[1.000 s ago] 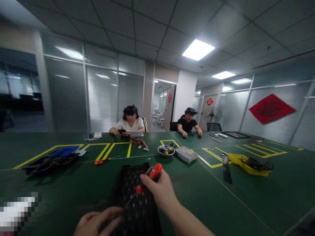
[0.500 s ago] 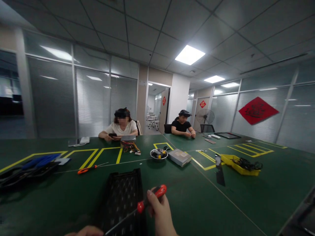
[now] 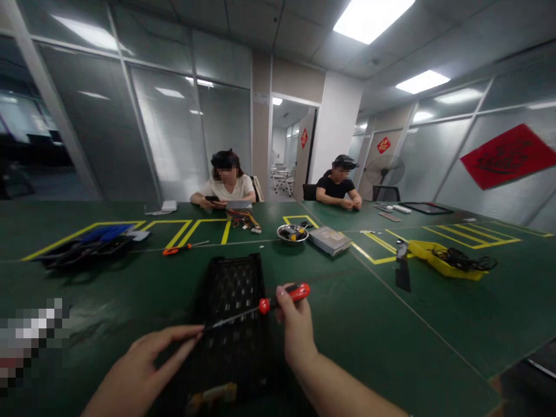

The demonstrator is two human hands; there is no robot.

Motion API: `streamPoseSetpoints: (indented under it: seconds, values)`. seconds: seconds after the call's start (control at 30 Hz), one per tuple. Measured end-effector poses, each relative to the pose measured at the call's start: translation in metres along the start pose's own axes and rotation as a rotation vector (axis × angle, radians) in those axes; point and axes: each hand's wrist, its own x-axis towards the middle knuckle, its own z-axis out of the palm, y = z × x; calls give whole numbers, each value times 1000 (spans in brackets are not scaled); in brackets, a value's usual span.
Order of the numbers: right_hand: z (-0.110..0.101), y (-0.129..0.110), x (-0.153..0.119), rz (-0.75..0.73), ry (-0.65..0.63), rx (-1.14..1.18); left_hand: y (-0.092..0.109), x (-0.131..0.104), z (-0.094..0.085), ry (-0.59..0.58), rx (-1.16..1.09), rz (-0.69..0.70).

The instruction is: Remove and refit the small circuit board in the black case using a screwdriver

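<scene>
A red and black screwdriver [image 3: 284, 297] is in my right hand [image 3: 296, 324], gripped at its handle between thumb and fingers. Its shaft slants down to the left, over a black plastic crate [image 3: 234, 289]. At the tip end, my left hand [image 3: 152, 362] pinches with thumb and forefinger; whether it grips the tip or a small part there is too small to tell. Near the bottom edge, a brownish-yellow item [image 3: 212, 395] lies at the crate's near end, blurred.
Beyond the crate are an orange screwdriver [image 3: 177, 250], a metal bowl [image 3: 292, 234] and a grey metal box [image 3: 330, 240]. To the right sits a yellow tray [image 3: 443, 263] with black cables. Dark trays [image 3: 87, 246] are at left. Two people sit across the green table [image 3: 369, 324].
The view has tilted down, so the table shows higher up. More of both hands and the crate's near end is visible. The right hand still holds the screwdriver.
</scene>
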Motion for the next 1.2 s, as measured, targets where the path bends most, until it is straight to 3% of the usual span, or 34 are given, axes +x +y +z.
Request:
streamPoseSetpoints:
  seconds: [0.17,0.5,0.93,1.2]
  values:
    - [-6,5,8,-60,-56,-51,22,-7,-15,13,19,-35]
    - [-5,7,2,-53,-146,-112,35,-12,-15,-57,-61,127]
    - [-7,14,6,-19,-199,-2,33,-11,-9,-86,-121,146]
    - [-8,14,6,-26,-213,36,25,-9,-7,-103,-30,152]
